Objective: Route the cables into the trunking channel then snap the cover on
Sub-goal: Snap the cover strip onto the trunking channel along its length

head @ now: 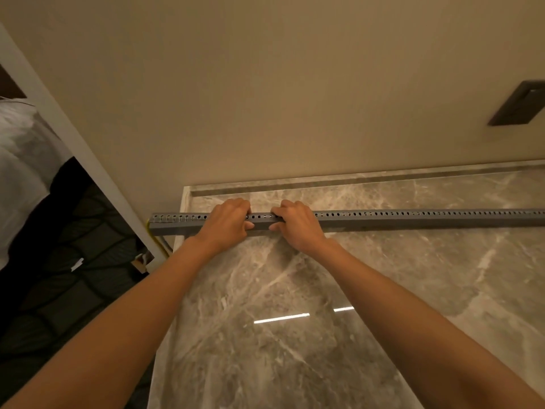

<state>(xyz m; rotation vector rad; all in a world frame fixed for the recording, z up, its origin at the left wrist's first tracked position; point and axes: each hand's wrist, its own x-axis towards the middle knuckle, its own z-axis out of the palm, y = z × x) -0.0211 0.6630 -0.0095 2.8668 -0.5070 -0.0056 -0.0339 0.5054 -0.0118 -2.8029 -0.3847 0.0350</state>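
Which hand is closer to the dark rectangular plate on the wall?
The right hand. It grips the grey slotted trunking on the side nearer the dark rectangular wall plate; the left hand grips beside it, farther away.

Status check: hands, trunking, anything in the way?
Left hand and right hand both gripping the trunking, side by side near its left end. Trunking lies flat on marble top. Nothing in the way.

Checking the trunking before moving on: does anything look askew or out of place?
The trunking lies straight on the marble top. Only oddity: a yellow cable hangs out below its left end, outside the channel.
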